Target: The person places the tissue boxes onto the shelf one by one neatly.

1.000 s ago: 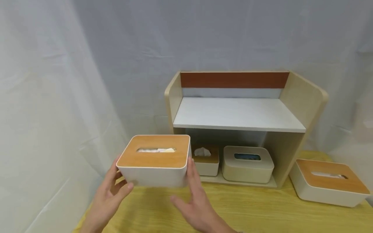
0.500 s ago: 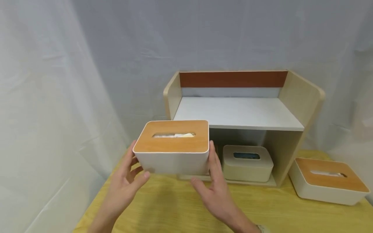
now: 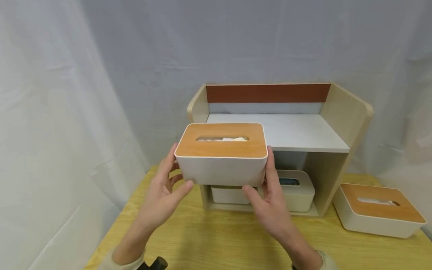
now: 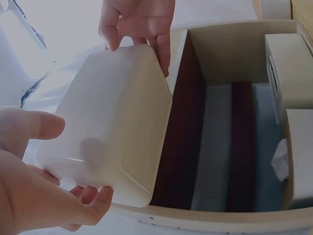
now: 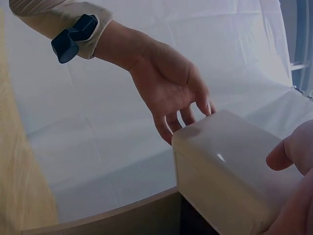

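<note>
You hold the tissue box (image 3: 221, 154) up in the air with both hands, right in front of the shelf (image 3: 347, 108), level with its top board. Your left hand (image 3: 162, 195) grips its left end. Your right hand (image 3: 270, 198) grips its right end.

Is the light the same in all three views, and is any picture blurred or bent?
Head view: even, soft light, sharp, with the shelf slightly bowed by the lens. Left wrist view: dim, backdrop washed out, a glare spot on the tissue box. Right wrist view: dim too, the right hand close and soft.
</note>
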Available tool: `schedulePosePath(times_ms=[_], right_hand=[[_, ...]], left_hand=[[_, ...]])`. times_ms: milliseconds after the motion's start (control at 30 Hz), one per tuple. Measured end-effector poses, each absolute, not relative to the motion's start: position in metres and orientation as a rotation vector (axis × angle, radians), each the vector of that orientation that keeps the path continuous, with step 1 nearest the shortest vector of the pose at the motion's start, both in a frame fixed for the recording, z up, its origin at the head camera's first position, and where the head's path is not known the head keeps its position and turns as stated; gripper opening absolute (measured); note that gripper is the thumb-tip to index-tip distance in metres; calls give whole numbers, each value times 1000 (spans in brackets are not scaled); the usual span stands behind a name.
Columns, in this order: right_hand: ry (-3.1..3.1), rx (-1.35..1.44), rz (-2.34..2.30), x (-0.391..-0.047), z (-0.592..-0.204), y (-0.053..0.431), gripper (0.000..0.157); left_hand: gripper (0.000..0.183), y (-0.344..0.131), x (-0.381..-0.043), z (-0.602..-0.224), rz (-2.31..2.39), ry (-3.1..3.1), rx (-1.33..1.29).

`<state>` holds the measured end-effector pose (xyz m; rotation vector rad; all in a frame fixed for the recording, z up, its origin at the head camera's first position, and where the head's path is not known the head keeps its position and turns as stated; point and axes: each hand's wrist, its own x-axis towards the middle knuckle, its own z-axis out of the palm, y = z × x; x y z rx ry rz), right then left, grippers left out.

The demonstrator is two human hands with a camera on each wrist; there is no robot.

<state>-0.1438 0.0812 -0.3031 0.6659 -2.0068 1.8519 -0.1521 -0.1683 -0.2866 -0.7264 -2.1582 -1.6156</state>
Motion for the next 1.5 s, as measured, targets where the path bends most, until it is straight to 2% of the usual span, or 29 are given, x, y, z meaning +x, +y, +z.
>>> schedulePosePath(times_ms=[633, 833, 1067, 1500], right_hand=[[-2006, 574, 1817, -170, -277, 104, 94], [-2046, 531, 1781, -183, -275, 109, 86], [-2143, 536, 1545, -203, -274, 115, 74], [-2225, 520, 1232, -224, -270, 134, 76]], left_hand=[[89, -144, -188, -261, -1581, -2176, -763], [88, -139, -201, -260, -1575, -2202, -757], [91, -132, -217, -262, -1579, -2178, -794], [97, -109, -237, -271, -1558, -2202, -834]])
